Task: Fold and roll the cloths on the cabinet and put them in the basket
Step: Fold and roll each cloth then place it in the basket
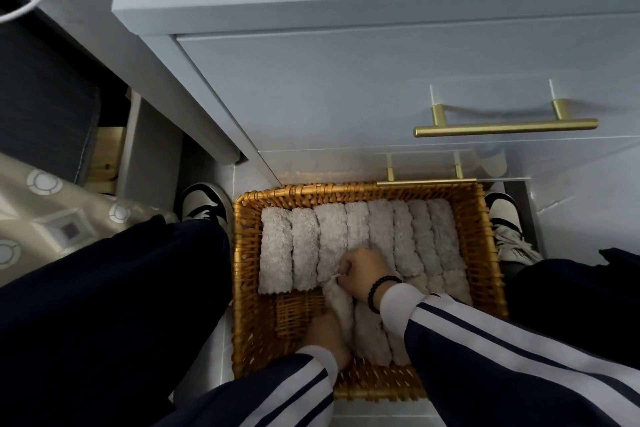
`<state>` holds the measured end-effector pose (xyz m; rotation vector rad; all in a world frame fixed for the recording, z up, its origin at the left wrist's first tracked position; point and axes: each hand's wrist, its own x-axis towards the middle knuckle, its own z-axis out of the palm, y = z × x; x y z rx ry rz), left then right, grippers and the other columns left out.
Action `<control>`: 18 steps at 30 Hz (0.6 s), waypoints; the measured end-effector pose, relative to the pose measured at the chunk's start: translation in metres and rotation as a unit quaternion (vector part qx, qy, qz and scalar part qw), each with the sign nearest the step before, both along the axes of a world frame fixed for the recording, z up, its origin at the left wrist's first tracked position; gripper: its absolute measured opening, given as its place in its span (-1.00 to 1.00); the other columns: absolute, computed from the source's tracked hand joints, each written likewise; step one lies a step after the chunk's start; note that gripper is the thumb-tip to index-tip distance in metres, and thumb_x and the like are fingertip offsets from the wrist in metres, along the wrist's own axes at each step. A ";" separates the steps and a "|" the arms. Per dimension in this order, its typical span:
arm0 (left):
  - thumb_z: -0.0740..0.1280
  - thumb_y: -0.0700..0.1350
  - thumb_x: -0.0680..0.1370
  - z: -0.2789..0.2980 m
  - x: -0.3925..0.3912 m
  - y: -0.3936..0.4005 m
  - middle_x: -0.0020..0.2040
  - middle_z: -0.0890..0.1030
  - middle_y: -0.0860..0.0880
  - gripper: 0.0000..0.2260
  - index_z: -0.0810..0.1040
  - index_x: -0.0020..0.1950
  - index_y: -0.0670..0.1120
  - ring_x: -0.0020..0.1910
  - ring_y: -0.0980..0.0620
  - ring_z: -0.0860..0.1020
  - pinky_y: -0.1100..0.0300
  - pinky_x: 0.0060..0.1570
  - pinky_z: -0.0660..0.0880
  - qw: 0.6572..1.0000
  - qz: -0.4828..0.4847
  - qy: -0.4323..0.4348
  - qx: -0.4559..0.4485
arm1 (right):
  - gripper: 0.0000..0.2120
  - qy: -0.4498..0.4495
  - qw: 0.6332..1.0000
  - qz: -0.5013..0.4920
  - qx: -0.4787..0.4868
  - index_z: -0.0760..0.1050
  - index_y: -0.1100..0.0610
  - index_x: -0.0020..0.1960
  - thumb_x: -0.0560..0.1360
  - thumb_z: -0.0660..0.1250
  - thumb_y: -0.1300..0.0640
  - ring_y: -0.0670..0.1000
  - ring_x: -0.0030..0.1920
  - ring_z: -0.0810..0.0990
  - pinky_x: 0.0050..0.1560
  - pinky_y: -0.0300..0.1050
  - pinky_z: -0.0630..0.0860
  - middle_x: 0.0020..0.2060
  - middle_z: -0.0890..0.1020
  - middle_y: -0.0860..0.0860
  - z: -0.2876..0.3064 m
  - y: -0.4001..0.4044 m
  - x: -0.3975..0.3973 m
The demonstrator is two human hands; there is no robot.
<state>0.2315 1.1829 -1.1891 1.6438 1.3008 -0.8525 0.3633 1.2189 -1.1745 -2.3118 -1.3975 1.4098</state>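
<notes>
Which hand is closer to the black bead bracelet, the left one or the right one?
The right. The black bead bracelet sits on the wrist of the right hand, directly beside it. The left hand is lower in the basket, apart from the bracelet, touching a rolled cloth.

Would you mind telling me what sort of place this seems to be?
Probably a home bedroom or similar living space: a grey drawer cabinet with brass handles, patterned bedding-like fabric at left, and a wicker basket of rolled cloths on the floor.
</notes>
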 end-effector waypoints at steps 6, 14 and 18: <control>0.06 -0.07 0.63 0.010 0.002 -0.006 0.44 0.29 -0.10 -0.60 0.19 0.48 -0.08 0.41 -0.11 0.22 0.13 0.39 0.14 0.999 -0.016 -0.036 -0.010 | -0.91 0.019 1.000 0.003 -0.018 0.62 0.20 -0.12 0.45 0.33 0.24 0.00 0.00 0.59 -0.04 -0.30 0.48 -0.06 0.66 0.04 0.002 0.002 0.005; 0.01 -0.13 0.65 0.029 0.025 -0.011 0.26 0.50 -0.12 -0.71 0.45 0.24 -0.13 0.26 -0.08 0.41 0.16 0.29 0.22 0.998 -0.011 -0.041 0.056 | -0.76 0.015 0.999 0.005 -0.047 0.43 0.01 -0.40 0.37 0.43 0.17 -0.07 -0.17 0.54 -0.21 -0.28 0.46 -0.25 0.56 -0.05 0.011 0.005 0.017; 0.05 -0.13 0.66 0.031 0.031 -0.019 0.30 0.45 -0.16 -0.70 0.37 0.33 -0.22 0.22 -0.10 0.43 0.20 0.17 0.34 0.999 0.029 -0.015 0.004 | -0.75 0.017 0.997 0.013 -0.071 0.44 0.05 -0.43 0.35 0.43 0.18 -0.06 -0.23 0.53 -0.25 -0.26 0.50 -0.30 0.55 -0.03 0.015 0.008 0.022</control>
